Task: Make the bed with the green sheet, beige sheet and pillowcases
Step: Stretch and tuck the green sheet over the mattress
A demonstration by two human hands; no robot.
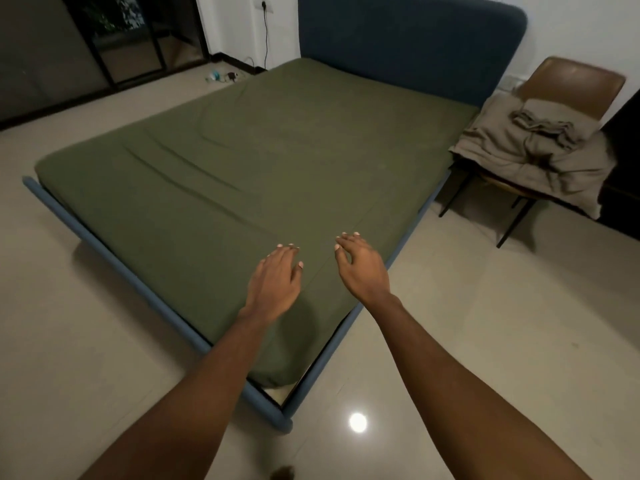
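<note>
The green sheet (263, 161) covers the whole mattress on the blue bed frame (114, 258), with a few long creases toward the left side. My left hand (275, 284) is palm down over the sheet near the bed's near corner, fingers spread and empty. My right hand (360, 266) hovers beside it, fingers apart, holding nothing. The beige sheet (533, 157) lies in a loose pile on the brown chair (575, 84) to the right of the bed, with smaller folded beige pieces (543, 124) on top. No pillows are visible.
A dark blue headboard (408, 39) stands against the white wall. Glossy beige tile floor (485, 306) surrounds the bed. A cable and small items (221, 76) lie on the floor at the far left near a black-framed glass door (114, 46). Dark furniture (623, 168) stands at the right edge.
</note>
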